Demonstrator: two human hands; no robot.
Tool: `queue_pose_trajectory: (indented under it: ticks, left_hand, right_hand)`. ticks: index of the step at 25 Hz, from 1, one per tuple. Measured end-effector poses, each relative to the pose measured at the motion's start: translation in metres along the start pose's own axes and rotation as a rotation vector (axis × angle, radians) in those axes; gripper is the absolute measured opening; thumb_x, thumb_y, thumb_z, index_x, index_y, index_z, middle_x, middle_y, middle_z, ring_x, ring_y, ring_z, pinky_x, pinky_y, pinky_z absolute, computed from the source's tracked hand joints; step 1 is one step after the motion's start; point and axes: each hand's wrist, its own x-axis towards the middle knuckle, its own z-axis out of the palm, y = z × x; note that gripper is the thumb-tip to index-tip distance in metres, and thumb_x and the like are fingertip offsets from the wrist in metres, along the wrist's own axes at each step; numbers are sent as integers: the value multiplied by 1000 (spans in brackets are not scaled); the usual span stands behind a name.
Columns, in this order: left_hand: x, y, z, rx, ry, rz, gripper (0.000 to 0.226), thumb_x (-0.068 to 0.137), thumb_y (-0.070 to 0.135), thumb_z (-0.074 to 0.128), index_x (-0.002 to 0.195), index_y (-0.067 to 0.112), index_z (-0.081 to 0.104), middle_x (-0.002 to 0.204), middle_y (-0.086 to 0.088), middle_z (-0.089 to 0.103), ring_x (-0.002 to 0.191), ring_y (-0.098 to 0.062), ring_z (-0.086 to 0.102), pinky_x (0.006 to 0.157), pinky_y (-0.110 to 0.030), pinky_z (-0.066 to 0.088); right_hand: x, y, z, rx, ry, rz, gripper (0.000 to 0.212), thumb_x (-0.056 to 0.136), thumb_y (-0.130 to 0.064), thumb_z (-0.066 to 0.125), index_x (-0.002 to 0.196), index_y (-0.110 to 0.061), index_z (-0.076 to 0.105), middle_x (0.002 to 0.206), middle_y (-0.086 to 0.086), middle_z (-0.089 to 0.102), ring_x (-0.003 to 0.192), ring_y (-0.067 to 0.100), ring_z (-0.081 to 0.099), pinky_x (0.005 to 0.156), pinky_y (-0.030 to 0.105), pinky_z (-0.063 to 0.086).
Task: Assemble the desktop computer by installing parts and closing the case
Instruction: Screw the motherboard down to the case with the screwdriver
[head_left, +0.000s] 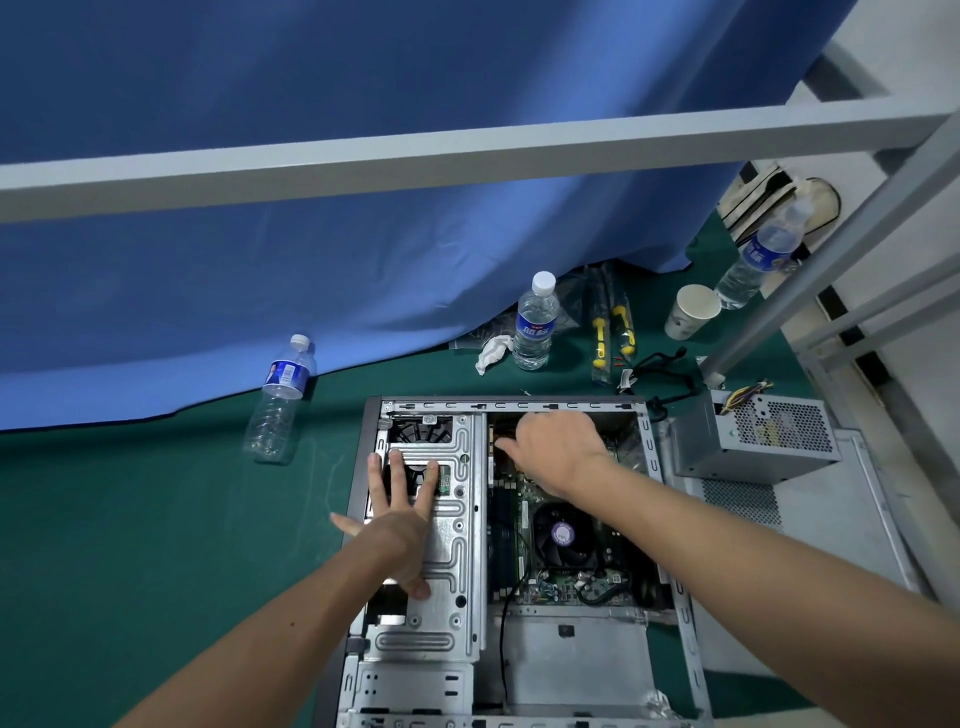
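1. Computer case (670, 525): lies on its side, open face up, lower centre of the frame on a green table mat (156, 519). Laid flat, presumably so that parts can be lowered in from above.
2. Drive cage (452, 525): stamped metal plate over the left half of the case, seated inside the frame.
3. Left hand (402, 512): centre-left of the frame, fingers spread straight and flat on the drive cage, holding nothing. Judged to be bracing the case so it does not shift.
4. Right hand (553, 449): upper centre of the case, reaching down toward the far edge of the motherboard (524, 499). Its fingers curl downward near a connector there, but they are hidden under the hand; whether they pinch anything cannot be told.
5. CPU fan (563, 535): round and black, mounted on the motherboard, below the right hand.
6. Power supply (753, 441): grey perforated box, right of the case and outside it, coloured wires at its top. Judged not yet installed.
7. Side panel (831, 519): flat grey sheet under and below the power supply, off the case; closing is still to come.
8. Screwdrivers (613, 332): yellow-handled, upper right of centre, well apart from the hands.
9. Water bottles: one lying at centre-left (280, 400), one upright above the case (535, 322), one at the upper right (758, 260).
10. Paper cup (691, 312): upper right, beside the screwdrivers.
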Motion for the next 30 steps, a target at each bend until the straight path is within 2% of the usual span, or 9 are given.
queue_pose_trajectory:
  ticks: [2,5,8,13,15,18,23,26,30]
  left_hand:
    - [0,-1,1,-5,2,-3,148,69,41,87,133,33,-46,131,-14,-61,124,-46,-51,98,-84,11]
    - [1,0,1,-10,9,0,149,68,40,88,134,34,-45,128,-13,-63,125,-45,-50,97,-85,11]
    - [1,0,0,-5,17,-7,150,67,40,89,134,34,-45,128,-13,-63,125,-45,-50,97,-85,12]
    - [-1,1,0,-5,9,-8,149,68,40,88,135,33,-45,133,-14,-61,126,-45,-50,98,-84,12]
    - [-2,0,-1,-3,3,-7,148,69,40,87,135,33,-45,133,-14,-61,126,-46,-49,99,-84,13]
    - [-4,2,-2,5,2,-6,147,70,41,86,135,31,-45,134,-15,-60,126,-46,-49,99,-83,14]
    - [-8,2,-2,5,0,1,146,70,39,87,138,32,-43,136,-15,-59,127,-45,-48,100,-83,13]
    - [-7,2,-4,6,5,5,146,71,39,86,138,32,-43,135,-15,-59,127,-45,-48,100,-83,13]
    - [-5,1,-2,4,-5,-1,146,71,41,86,135,31,-45,132,-15,-61,126,-46,-49,99,-83,13]
  right_hand:
    - [3,9,-7,145,-152,-19,39,102,-38,45,129,-9,46,122,15,52,98,34,62,64,36,41]
    - [2,11,-18,104,-136,-221,37,92,-2,51,127,-11,44,118,15,49,88,34,57,61,39,37]
    - [-8,0,-12,45,-64,-176,17,96,-20,50,111,-11,53,100,8,64,85,30,63,59,34,36]
    - [-4,0,-8,-7,-33,8,39,105,-40,34,116,-8,53,94,5,58,88,27,66,57,32,40]
    - [1,9,-10,122,-145,-21,31,102,-30,47,125,-8,45,120,15,51,96,34,61,64,37,42]
    - [-5,10,-11,129,-161,-184,29,94,-7,55,120,-13,42,106,14,59,88,34,60,63,39,43]
    - [-12,-4,-2,100,-7,-185,25,98,-32,50,107,-11,57,93,7,70,87,31,67,59,33,37]
    - [-17,5,10,67,3,-66,39,101,-46,39,94,-12,56,87,4,69,83,27,68,58,33,42]
    - [-15,28,11,274,-164,-12,42,100,-39,49,129,-11,41,125,15,49,89,31,60,63,37,47]
